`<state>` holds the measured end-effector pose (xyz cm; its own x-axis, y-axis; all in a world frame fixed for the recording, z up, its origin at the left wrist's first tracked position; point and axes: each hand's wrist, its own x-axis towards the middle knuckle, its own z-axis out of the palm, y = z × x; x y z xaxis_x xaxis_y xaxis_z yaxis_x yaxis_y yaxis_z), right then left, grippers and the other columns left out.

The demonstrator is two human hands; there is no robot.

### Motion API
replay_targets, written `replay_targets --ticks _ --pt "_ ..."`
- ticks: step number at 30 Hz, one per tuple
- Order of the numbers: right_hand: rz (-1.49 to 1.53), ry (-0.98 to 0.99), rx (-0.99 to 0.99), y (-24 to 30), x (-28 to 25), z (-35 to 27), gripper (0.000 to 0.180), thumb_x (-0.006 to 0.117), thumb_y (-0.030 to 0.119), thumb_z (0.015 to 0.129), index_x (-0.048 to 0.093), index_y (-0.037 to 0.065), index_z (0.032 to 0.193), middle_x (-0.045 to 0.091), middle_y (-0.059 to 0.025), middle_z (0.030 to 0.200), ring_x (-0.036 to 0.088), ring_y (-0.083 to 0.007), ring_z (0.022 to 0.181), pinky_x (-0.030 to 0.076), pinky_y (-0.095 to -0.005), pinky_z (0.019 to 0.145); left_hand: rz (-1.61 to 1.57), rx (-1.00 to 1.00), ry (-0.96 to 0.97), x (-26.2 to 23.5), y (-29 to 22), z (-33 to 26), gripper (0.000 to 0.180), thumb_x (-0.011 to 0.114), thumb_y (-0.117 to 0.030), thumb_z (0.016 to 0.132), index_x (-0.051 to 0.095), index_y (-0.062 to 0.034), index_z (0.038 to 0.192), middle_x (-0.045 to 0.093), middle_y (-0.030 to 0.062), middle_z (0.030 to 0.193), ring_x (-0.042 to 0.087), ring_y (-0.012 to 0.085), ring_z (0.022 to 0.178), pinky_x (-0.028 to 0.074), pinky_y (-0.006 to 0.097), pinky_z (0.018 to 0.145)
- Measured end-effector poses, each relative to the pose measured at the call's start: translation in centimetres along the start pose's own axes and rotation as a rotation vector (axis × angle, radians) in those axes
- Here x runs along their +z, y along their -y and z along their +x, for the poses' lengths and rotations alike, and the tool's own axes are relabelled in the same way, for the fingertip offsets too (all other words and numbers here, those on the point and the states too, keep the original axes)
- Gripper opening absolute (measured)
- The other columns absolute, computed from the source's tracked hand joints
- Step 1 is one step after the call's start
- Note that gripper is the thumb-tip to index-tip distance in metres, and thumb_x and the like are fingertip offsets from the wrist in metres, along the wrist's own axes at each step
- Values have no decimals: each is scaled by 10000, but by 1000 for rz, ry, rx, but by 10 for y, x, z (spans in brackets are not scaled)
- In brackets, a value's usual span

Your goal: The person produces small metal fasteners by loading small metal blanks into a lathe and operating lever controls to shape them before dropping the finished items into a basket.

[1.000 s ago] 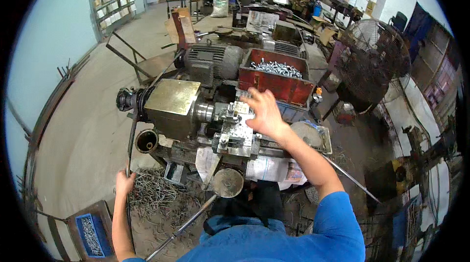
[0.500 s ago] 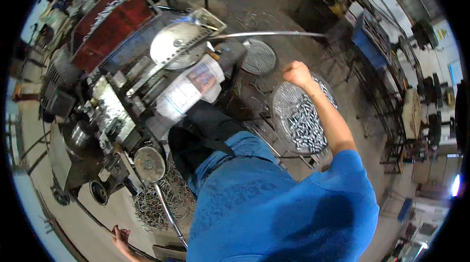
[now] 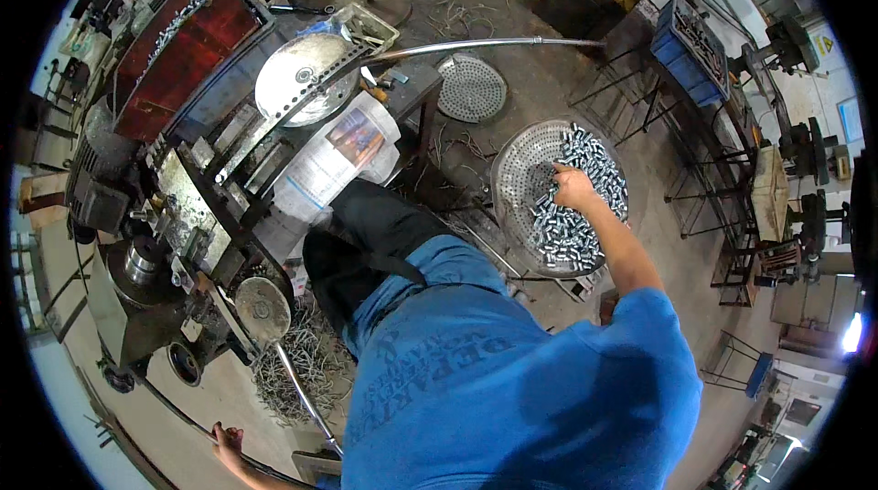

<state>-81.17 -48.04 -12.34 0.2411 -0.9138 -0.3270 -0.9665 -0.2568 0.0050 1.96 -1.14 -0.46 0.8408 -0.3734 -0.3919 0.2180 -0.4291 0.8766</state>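
My right hand (image 3: 574, 188) reaches down into a round perforated metal basket (image 3: 517, 181) on the floor, its fingers closed among several small shiny metal cylinders (image 3: 585, 206). My left hand (image 3: 229, 441) is at the lower left, wrapped around a long thin dark lever (image 3: 183, 417) of the lathe (image 3: 174, 206). My blue shirt and dark trousers fill the lower middle of the view.
A red bin of metal parts (image 3: 174, 42) stands at the top left. A round metal disc (image 3: 302, 78) and a long bent pipe (image 3: 485, 43) lie over the bench. A perforated lid (image 3: 470, 87) lies on the floor. Metal swarf (image 3: 293, 371) is piled under the lathe.
The view has swung from the lathe to the floor at my right. My right hand left the lathe and dropped into the basket of cylinders. My left hand stays on the lever.
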Motion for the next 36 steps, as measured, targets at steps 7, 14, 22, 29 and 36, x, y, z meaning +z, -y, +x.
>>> replay_targets --ticks 7,14,22,29,36 --pt "21 115 158 3 3 20 417 564 162 648 630 -1 1025 542 -182 1211 558 -307 1079 451 -341 924 75 1 -77 4 -1 -4 333 640 -286 848 576 -4 1014 552 52 652 572 147 613 515 342 609" --pt "309 -243 42 53 -61 12 440 664 239 583 663 75 991 557 -176 1142 577 -316 997 483 -378 851 1460 221 -212 74 -92 -83 521 658 -270 810 508 43 1200 618 147 862 592 209 760 480 313 735" --pt "907 -436 -1238 352 -179 2 473 608 201 585 577 -29 996 458 -273 1170 493 -404 1046 455 -444 836 545 669 383 260 -173 -124 379 574 -237 896 536 46 1145 597 73 880 537 115 796 446 250 725" --pt "867 -624 -1435 457 -194 -26 232 628 171 492 612 -13 632 486 -188 961 482 -323 914 453 -385 755 359 761 599 324 -172 -131 262 521 -237 937 540 1 830 482 -57 678 347 6 607 251 184 509" --pt "813 -540 -1396 464 -201 -29 233 626 130 509 619 -19 687 522 -178 967 498 -301 914 460 -353 772 287 686 464 321 -166 -134 230 523 -174 917 571 17 798 504 -39 664 396 47 606 309 219 512"
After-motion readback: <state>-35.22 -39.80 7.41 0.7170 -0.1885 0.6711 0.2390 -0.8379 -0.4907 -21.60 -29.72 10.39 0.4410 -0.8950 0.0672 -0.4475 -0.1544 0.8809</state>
